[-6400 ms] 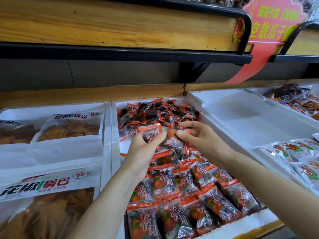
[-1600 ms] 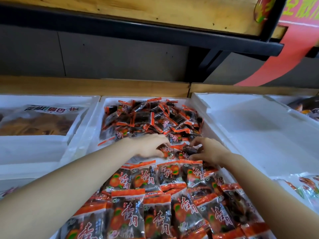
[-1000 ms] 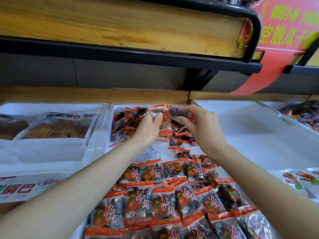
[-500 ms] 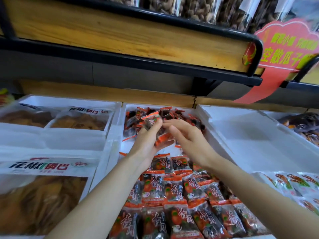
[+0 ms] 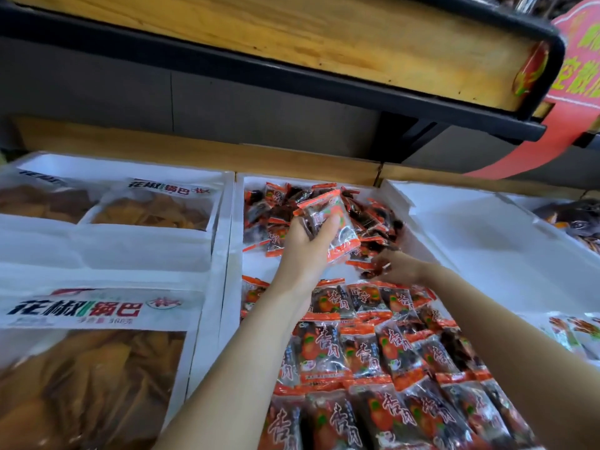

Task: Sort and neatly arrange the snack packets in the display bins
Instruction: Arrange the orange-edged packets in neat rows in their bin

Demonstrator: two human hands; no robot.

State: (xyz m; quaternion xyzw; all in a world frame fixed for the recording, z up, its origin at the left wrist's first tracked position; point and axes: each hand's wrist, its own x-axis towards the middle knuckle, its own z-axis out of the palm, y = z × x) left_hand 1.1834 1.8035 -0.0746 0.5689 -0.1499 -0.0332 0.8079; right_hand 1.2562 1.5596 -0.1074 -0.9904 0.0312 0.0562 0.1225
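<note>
The middle white bin [image 5: 232, 241] holds orange-edged snack packets. Neat overlapping rows [image 5: 373, 358] fill its near half, and a loose heap [image 5: 363, 219] lies at the back. My left hand [image 5: 305, 251] is raised over the bin and grips a small stack of packets [image 5: 337, 228] between thumb and fingers. My right hand [image 5: 397, 266] reaches lower, at the front right edge of the heap, with its fingertips on a loose packet [image 5: 373, 271]; motion blur hides whether they pinch it.
Left bins hold large bags of yellow chips [image 5: 97, 368] with white labels. An empty-looking white bin [image 5: 487, 241] lies to the right, with more packets [image 5: 578, 332] at its near end. A wooden shelf with a black frame [image 5: 292, 37] overhangs the back. A red sign [image 5: 581, 60] hangs at upper right.
My right hand has left the stack and dropped to the loose heap's front edge. My left hand now holds the stack alone, slightly higher.
</note>
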